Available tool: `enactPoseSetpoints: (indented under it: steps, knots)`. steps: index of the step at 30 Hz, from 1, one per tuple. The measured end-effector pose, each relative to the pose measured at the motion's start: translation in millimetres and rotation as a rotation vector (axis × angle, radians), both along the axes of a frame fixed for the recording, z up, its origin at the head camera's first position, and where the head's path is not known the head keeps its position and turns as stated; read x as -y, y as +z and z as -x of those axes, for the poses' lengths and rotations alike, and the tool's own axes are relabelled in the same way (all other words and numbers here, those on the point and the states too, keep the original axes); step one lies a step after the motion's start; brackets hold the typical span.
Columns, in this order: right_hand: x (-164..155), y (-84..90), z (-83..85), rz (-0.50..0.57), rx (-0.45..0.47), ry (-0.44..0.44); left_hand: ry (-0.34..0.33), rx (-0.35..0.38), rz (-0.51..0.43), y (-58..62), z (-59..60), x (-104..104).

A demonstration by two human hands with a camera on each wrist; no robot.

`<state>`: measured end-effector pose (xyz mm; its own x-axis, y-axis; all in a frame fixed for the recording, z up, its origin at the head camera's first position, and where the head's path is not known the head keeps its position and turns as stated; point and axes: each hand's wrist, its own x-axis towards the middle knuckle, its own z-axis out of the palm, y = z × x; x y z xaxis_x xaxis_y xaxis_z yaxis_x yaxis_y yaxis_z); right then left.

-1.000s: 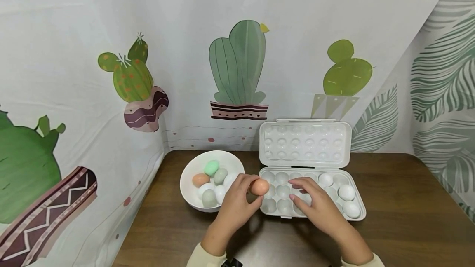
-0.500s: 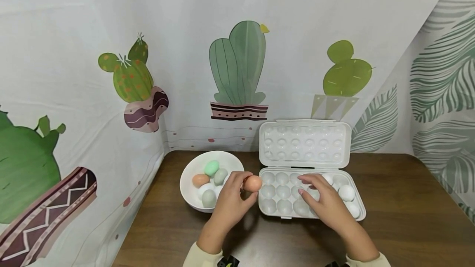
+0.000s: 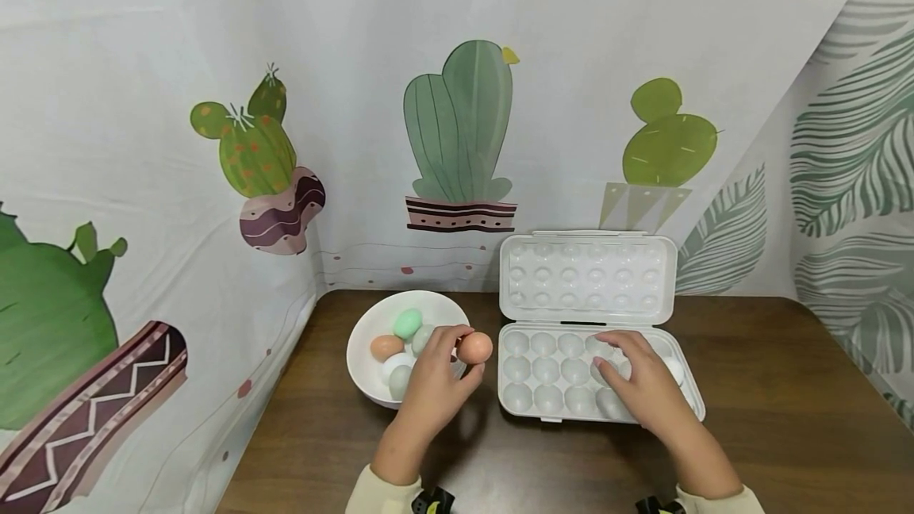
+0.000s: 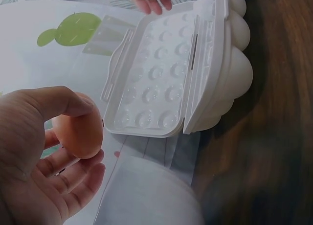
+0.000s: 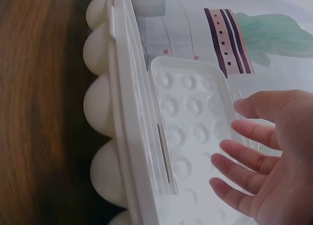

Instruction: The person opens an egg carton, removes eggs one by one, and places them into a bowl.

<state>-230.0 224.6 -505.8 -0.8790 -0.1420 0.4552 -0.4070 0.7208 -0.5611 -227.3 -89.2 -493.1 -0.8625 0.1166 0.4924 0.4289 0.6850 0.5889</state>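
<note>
My left hand (image 3: pixel 437 379) pinches a brown egg (image 3: pixel 474 348) between thumb and fingers, beside the right rim of a white bowl (image 3: pixel 360 375). Thumb and fingertips press on the same egg (image 4: pixel 80 129) in the left wrist view. Over the right part of a white egg carton (image 3: pixel 546 411) hovers my right hand (image 3: pixel 646 383), its fingers apart and nothing between them. The carton's lid (image 3: pixel 587 276) stands raised at the back. White eggs in the right end of the tray are mostly hidden behind the right hand; one white egg (image 3: pixel 673 370) partly shows.
Inside the bowl lie a mint green egg (image 3: pixel 408 324), another brown egg (image 3: pixel 386 347), a white egg (image 3: pixel 395 366) and pale grey-green ones. The wooden table (image 3: pixel 543 466) meets a cactus-print cloth (image 3: pixel 357 101) along its back edge.
My left hand has carried the brown egg leftward, from over the carton's left edge toward the bowl. My right hand has shifted right, now covering more of the white eggs.
</note>
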Motion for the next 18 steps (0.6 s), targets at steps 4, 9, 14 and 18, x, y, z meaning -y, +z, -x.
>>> enactPoseSetpoints:
  steps: [4,9,14,18]
  knots:
    - [-5.3,-0.3,1.6,-0.009,0.015,-0.038,0.008,0.017,-0.014,1.2,0.3,2.3]
    - [-11.9,-2.1,4.8,-0.023,0.026,-0.071,0.023,0.051,-0.021,2.0,1.1,4.7]
    - [-17.3,-0.4,5.7,-0.042,0.057,-0.112,0.040,0.064,-0.025,1.0,2.5,6.5]
    - [-21.5,0.5,5.2,-0.041,0.079,-0.135,0.046,0.068,-0.027,-0.1,2.8,7.8]
